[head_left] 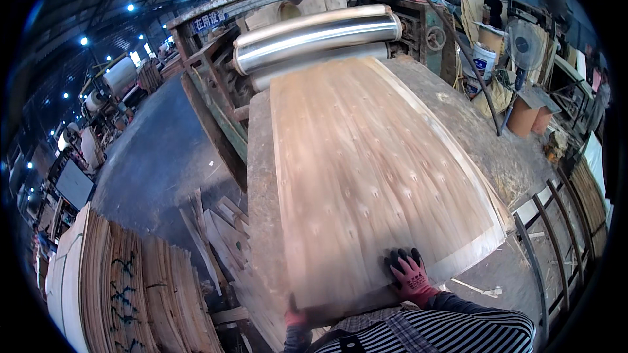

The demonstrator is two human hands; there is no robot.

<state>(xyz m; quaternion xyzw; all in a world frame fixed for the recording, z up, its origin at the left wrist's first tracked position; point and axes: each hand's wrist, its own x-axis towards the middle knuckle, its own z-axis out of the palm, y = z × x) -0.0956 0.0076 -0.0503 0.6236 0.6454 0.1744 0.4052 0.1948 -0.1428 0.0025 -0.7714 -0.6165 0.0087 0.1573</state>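
A wide wood veneer sheet [353,176], pale brown with knots, lies over a worn table and reaches from my body up to the metal rollers [320,42] of a machine. Paler sheet edges [481,238] stick out beneath it on the right. My right hand [412,278], in a pink glove with dark fingertips, rests flat on the near part of the veneer with its fingers spread. At the near left corner my left hand [295,317], gloved alike, closes on the sheet's edge; most of its fingers are hidden or blurred.
Stacked veneer [131,281] stands at the lower left, with loose wood strips [226,235] beside the table. Metal rails [556,242] run along the right. Beyond them are a fan [525,46], a white bucket [483,60] and a slanting pole [468,52] near the machine.
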